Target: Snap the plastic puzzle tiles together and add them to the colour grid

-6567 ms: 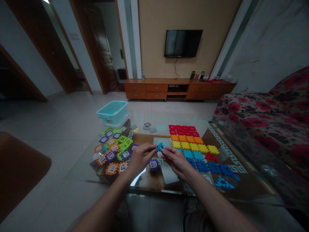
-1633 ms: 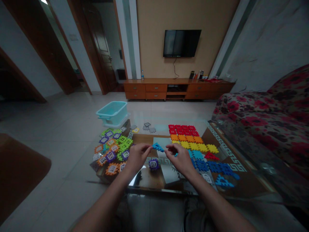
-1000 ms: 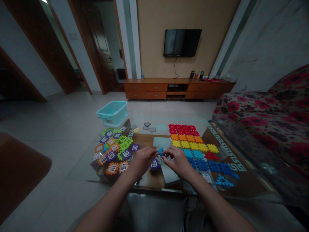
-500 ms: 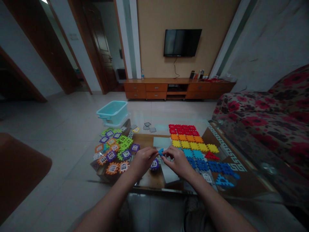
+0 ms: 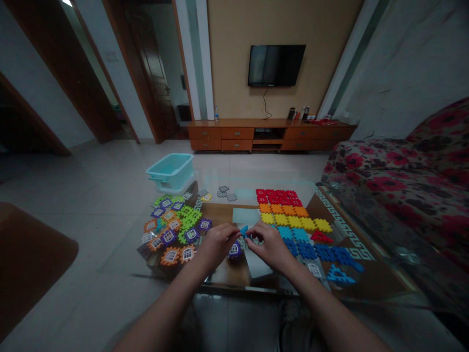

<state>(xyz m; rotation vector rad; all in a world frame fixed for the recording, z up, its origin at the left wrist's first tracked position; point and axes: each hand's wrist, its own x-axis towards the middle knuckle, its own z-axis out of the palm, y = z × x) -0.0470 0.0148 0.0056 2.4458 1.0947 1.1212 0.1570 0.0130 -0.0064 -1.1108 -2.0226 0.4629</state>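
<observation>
Between the fingertips of my left hand [image 5: 220,240] and my right hand [image 5: 268,243] is a small blue interlocking block [image 5: 244,231], pinched from both sides above the glass table [image 5: 223,274]. Its full shape is partly covered by my fingers. Just below my left hand sits a purple block with a white window [image 5: 234,250]. Right of my right hand lie light blue blocks [image 5: 300,234] and dark blue blocks [image 5: 307,250]. Beyond them run rows of yellow blocks [image 5: 301,223], orange blocks [image 5: 284,210] and red blocks [image 5: 277,196].
Green blocks [image 5: 190,217], orange window blocks [image 5: 170,255] and purple ones crowd the table's left side. Several grey pieces [image 5: 232,197] lie near the far edge. A turquoise bin [image 5: 171,168] stands at the far left corner. A flowered sofa [image 5: 395,161] borders the right.
</observation>
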